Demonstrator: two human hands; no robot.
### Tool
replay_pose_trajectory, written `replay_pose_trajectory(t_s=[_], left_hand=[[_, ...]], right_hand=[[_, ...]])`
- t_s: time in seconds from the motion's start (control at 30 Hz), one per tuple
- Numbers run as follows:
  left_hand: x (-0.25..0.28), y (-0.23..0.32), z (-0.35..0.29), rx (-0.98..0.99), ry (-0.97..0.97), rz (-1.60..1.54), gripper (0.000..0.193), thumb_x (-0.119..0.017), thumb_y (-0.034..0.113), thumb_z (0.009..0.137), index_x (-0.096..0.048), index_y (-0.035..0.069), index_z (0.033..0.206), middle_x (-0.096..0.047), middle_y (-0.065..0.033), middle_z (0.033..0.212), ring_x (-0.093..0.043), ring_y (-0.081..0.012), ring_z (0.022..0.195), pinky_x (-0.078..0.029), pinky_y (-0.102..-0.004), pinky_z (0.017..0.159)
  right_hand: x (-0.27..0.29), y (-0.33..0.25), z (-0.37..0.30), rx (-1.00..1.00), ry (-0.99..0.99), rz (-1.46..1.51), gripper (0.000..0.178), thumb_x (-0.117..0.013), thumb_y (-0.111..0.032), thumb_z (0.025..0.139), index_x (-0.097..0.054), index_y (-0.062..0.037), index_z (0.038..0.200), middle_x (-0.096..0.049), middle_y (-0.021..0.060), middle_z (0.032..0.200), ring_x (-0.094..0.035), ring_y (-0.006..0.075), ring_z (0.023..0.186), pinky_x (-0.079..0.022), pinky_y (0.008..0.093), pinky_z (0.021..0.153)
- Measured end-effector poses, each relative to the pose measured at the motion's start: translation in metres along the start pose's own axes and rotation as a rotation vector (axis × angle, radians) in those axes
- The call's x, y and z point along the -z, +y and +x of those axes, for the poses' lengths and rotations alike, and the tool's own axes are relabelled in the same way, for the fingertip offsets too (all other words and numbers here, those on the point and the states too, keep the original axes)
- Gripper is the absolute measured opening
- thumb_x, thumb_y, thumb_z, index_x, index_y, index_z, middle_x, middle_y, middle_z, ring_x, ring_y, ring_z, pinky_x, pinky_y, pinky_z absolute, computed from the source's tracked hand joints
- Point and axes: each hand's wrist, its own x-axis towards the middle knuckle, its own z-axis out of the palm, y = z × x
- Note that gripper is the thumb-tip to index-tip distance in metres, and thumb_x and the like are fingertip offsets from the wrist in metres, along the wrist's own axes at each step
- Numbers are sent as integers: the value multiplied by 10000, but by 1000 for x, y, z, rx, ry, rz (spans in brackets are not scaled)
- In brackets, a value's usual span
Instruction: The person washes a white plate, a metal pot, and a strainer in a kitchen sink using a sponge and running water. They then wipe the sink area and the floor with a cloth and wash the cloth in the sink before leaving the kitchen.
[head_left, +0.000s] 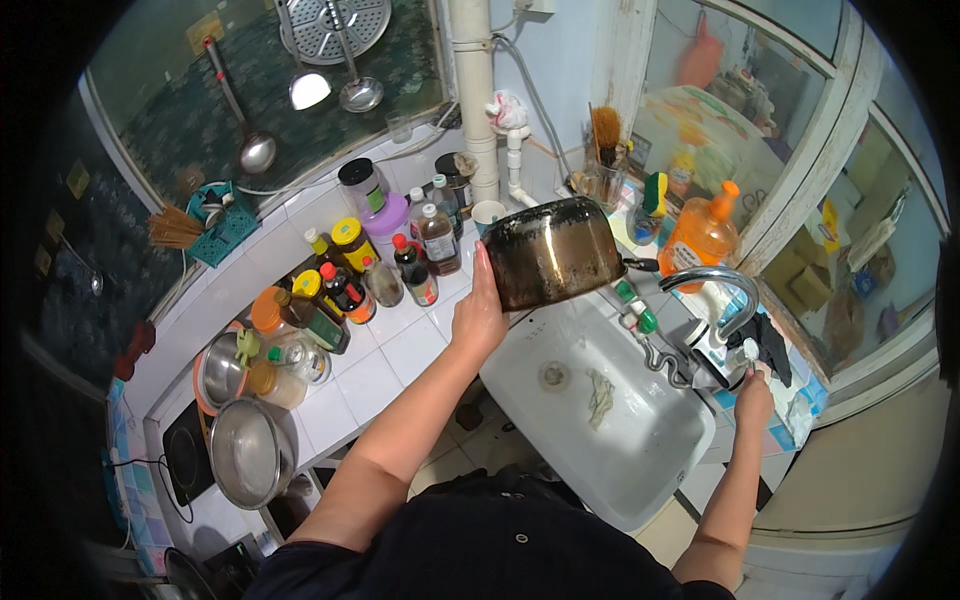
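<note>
Currently, blackened pot (553,255) being held in grip of left hand (478,318) above far side of sink (640,455); right hand (755,398) being held near tap (751,300), grip unclear. Rinsing presumably being prepared; tap control, steady pot being called for.

Near the frame's centre, the pot (560,258) is showing brown with black blotches; at upper right, the bottle (697,240) is glowing orange, the sponge (654,195) is showing 2 colours, yellow and green; at upper left, the basket (222,240) is showing teal.
</note>
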Motion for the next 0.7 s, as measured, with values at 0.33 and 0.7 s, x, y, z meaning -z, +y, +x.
replay_pose_trajectory(t_s=[0.33, 0.7], left_hand=[[1, -87, -73, 544, -81, -851, 905, -490, 45, 786, 217, 76, 1349, -561, -226, 1024, -619, -288, 728, -521, -345, 542], [61, -99, -207, 1258, -112, -1455, 268, -507, 37, 756, -504, -77, 999, -582, -188, 903, -617, -259, 715, -545, -349, 589]], right_hand=[[-28, -27, 3, -52, 173, 19, 365, -391, -292, 915, -572, 11, 821, -617, 225, 779, -609, 366, 700, -475, 457, 623], [-147, -123, -136, 612, -933, 758, 253, -510, -196, 848, -638, 21, 875, -634, 170, 917, -599, 283, 841, -448, 342, 788]])
